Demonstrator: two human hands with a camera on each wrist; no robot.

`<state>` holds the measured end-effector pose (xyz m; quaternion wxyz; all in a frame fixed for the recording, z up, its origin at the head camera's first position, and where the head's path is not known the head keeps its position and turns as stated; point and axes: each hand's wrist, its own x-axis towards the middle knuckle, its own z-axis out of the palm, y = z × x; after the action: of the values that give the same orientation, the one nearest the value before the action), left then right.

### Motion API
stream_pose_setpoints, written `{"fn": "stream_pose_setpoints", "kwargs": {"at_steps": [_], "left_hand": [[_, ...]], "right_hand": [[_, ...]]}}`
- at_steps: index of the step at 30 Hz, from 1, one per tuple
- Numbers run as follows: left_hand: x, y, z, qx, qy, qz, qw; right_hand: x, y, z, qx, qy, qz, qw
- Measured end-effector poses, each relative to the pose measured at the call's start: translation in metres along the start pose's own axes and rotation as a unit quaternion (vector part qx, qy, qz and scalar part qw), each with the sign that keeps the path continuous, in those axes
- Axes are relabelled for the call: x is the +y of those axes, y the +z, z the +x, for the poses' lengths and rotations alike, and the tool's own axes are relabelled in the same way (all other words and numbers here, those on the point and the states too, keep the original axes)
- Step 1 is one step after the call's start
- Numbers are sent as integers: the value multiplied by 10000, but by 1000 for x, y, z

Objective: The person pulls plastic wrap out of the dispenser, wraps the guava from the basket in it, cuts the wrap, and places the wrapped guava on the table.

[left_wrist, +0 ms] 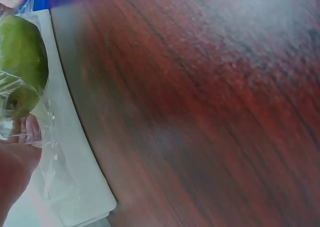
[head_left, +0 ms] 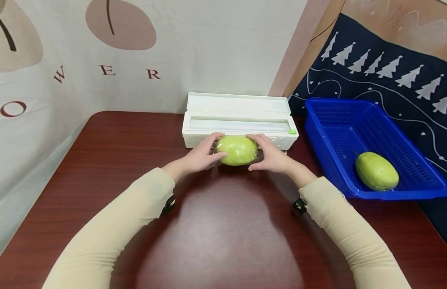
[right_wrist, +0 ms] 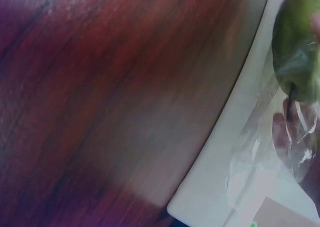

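A smooth, oval yellow-green fruit (head_left: 236, 151) with clear plastic film around it is held between both hands, just in front of the white box. My left hand (head_left: 200, 154) grips its left end, thumb toward me and fingers behind. On the other end, my right hand (head_left: 272, 155) holds it in a similar way. A dark stem shows under the film (right_wrist: 300, 132) in the right wrist view, beside the right fingers. Loose, crinkled film also spreads around the left fingers in the left wrist view. The white cling film box (head_left: 239, 126) stands lid up, with a green slider at its right.
At the right stands a blue plastic basket (head_left: 328, 136) with a second green fruit (head_left: 376, 171) inside. A printed cloth (head_left: 209, 48) hangs behind the brown table (head_left: 137, 136). Dark cloth with white trees (head_left: 382, 92) covers the right side.
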<state>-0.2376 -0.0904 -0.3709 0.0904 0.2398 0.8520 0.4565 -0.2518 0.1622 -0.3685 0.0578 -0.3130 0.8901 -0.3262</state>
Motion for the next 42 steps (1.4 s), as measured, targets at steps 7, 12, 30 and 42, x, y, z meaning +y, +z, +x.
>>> {"fn": "stream_pose_setpoints", "kwargs": {"at_steps": [7,12,30,42], "left_hand": [[0,-2,0,44,-95,94,9999],[0,-3,0,156,-244,449,9986],[9,-11,2,438,-762,1038,9907],[7,-9,2,636,-523,1369,9872]], "right_hand": [[-4,1,1,207,301,281,9989],[-6,-4,3,330,687,839,9936],[-10,-21,5,392,1023,648,9919],[-12,-15,7,612,874,-11,9943]]}}
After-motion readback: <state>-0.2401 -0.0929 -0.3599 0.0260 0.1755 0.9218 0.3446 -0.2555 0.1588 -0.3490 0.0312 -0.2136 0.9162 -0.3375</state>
